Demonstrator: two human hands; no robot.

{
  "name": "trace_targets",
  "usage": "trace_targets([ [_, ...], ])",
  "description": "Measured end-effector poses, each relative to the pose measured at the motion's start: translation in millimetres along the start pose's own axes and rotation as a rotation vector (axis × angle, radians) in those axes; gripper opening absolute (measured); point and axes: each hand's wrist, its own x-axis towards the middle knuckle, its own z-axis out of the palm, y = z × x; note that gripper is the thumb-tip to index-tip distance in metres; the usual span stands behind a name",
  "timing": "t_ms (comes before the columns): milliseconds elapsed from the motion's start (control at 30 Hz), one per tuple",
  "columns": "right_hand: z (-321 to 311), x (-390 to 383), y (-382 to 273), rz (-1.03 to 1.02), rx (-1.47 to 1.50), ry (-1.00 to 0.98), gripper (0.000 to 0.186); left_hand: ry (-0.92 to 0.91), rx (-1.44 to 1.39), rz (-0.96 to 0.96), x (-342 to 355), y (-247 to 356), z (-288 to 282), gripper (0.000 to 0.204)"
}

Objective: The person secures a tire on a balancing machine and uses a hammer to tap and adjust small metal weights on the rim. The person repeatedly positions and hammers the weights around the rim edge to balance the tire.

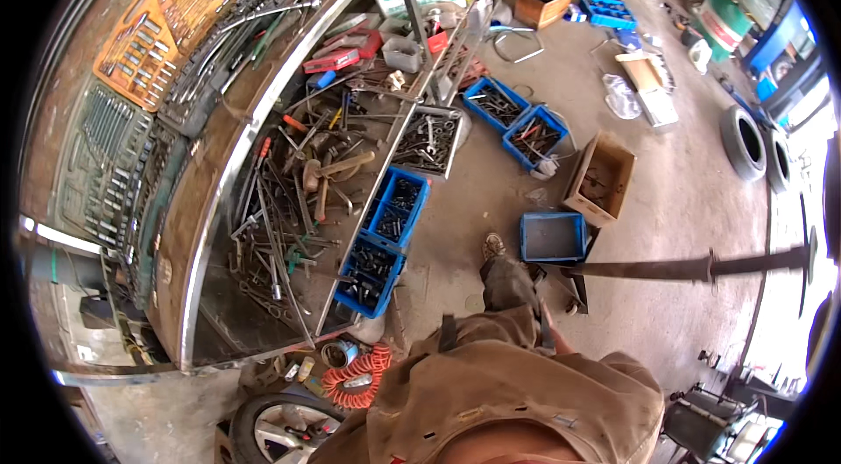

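Note:
Neither of my hands shows clearly. A narrow strip of bare skin, perhaps part of my right arm or hand (561,341), shows beside my brown jacket (517,372); its fingers are hidden. My left hand is out of sight. One shoe (494,246) is on the floor ahead of me. Just right of it is a shallow blue tray (554,240) with a grey bottom, in front of an open cardboard box (620,168). To my left, a bench's lower shelf carries a heap of hand tools, including a wooden-handled hammer (346,166) and long bars.
Blue bins of metal parts (399,205) line the shelf edge. On the bench top lies an orange socket set (162,30). More blue crates (497,103) stand on the floor. A dark metal post (648,269) juts in from the right. A coiled orange hose (359,376) lies near a wheel (285,429).

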Motion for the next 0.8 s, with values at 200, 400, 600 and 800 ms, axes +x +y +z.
trace_targets([
  [200, -24, 31, -223, -0.218, -0.073, -0.065, 0.078, 0.038, -0.169, -0.041, 48, 148, 85, 0.051],
  [400, -94, 68, -363, -0.149, -0.169, -0.146, 0.077, -0.01, -0.332, -0.066, 121, 274, 167, 0.055],
  [600, -140, 101, -544, -0.007, -0.047, -0.321, 0.076, -0.121, -0.428, -0.062, 217, 420, 218, 0.059],
  [800, -139, 109, -808, -0.27, 0.616, -0.945, 0.075, -0.25, -0.407, -0.119, 257, 552, 237, 0.063],
])
